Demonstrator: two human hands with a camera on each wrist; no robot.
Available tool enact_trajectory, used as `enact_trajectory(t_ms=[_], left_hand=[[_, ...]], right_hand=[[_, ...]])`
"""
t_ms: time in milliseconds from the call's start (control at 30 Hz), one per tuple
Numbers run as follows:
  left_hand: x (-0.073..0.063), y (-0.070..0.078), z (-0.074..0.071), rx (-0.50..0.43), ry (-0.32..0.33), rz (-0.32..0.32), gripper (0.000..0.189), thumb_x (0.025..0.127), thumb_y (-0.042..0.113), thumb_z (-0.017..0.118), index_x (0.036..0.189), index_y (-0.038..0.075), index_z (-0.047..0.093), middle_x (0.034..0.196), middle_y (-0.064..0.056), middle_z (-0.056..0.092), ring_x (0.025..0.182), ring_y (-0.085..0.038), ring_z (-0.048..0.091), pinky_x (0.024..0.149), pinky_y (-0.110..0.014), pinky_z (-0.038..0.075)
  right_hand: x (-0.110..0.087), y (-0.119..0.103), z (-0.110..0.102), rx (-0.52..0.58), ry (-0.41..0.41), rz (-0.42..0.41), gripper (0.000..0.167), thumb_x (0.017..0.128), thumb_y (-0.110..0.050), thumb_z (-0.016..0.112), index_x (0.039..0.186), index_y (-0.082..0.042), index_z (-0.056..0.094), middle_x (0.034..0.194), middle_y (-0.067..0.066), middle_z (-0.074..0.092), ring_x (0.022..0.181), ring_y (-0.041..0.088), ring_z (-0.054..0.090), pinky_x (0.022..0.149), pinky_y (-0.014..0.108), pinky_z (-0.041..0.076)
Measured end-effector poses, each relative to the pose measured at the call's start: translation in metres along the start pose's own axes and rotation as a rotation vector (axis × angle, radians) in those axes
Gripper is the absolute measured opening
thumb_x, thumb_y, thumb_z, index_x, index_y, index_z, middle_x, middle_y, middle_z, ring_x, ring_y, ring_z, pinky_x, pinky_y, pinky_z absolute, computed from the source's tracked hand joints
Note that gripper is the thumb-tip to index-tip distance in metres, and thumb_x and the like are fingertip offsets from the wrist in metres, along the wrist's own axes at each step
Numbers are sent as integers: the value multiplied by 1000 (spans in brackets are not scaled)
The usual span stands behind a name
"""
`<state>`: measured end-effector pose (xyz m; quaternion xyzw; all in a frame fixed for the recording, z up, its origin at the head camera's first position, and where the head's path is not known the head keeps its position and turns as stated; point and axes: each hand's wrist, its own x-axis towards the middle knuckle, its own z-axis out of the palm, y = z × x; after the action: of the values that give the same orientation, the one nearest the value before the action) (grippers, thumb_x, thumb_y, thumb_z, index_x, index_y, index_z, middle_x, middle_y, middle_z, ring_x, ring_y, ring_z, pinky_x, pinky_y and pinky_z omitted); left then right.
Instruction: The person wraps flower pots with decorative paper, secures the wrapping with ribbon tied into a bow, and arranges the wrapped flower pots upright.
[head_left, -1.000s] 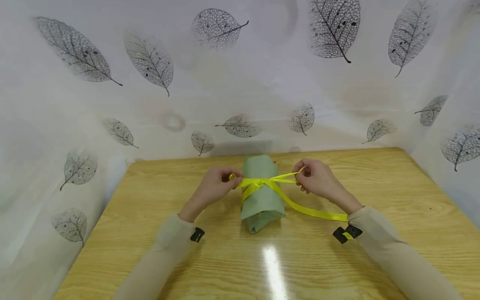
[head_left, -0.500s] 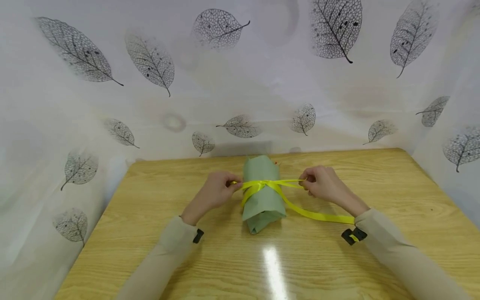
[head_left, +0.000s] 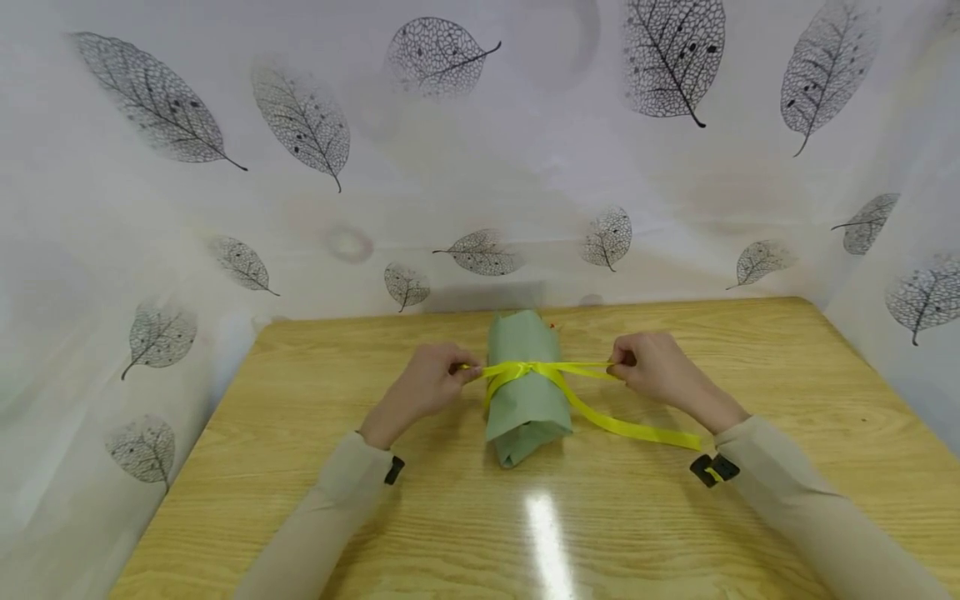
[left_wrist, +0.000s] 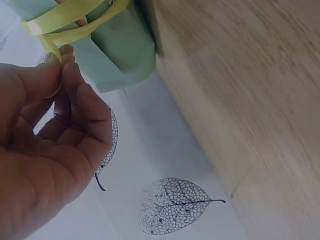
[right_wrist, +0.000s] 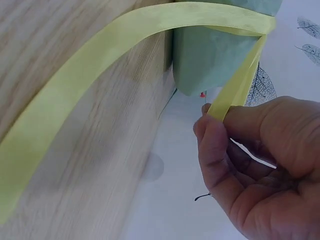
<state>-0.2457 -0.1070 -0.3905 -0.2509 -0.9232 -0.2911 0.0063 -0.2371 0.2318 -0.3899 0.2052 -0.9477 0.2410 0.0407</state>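
Observation:
A bundle wrapped in pale green paper (head_left: 525,335) lies on the table, with a yellow ribbon (head_left: 512,372) round its middle and a knot on top. To its left, my left hand (head_left: 427,379) pinches one part of the ribbon between thumb and fingers; the left wrist view shows the ribbon (left_wrist: 54,47) passing into that pinch. On the other side, my right hand (head_left: 663,371) pinches a ribbon loop, drawn out taut from the knot. A loose ribbon tail (head_left: 630,429) curves over the table below the right hand. What the paper wraps is hidden.
The wooden table (head_left: 300,467) ends at a pale cloth backdrop (head_left: 525,167) printed with leaf skeletons. A small red thing (right_wrist: 202,94) shows behind the bundle. Light glares off the table's front (head_left: 550,542).
My right hand has moved outward to the right and slightly down, stretching the loop longer. The left hand has lowered slightly. The ribbon tail now lies apart from the right sleeve.

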Motion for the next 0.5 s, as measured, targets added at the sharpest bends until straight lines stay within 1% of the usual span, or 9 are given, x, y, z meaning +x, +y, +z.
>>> enact_trajectory(t_ms=[133,233,333,500], left_hand=[[0,-2,0,2,2,17,14,97,16,71,100,7,80,83,-4,70,69,-11,51,63,-23,44],[1,-2,0,15,2,25,13,96,17,72,99,7,80,82,-3,70,69,-11,51,63,-23,44],[1,-2,1,28,0,36,13,96,17,73,99,7,80,81,-3,70,68,-11,52,62,-23,44],[1,0,0,84,5,84,12,94,13,74,98,5,80,80,-4,69,67,-10,51,62,-21,44]], right_hand=[[-1,0,-2,-21,26,-4,12,87,0,75,78,-6,71,75,4,72,62,8,58,57,23,48],[-1,3,-1,-11,45,-16,13,86,1,76,75,-6,72,74,5,74,60,7,57,55,21,46],[-1,4,1,-2,62,-38,15,84,4,76,73,-5,72,74,7,75,59,7,58,55,21,47],[-1,5,1,-7,56,-53,16,83,5,77,71,-5,73,75,7,76,61,7,61,57,22,50]])
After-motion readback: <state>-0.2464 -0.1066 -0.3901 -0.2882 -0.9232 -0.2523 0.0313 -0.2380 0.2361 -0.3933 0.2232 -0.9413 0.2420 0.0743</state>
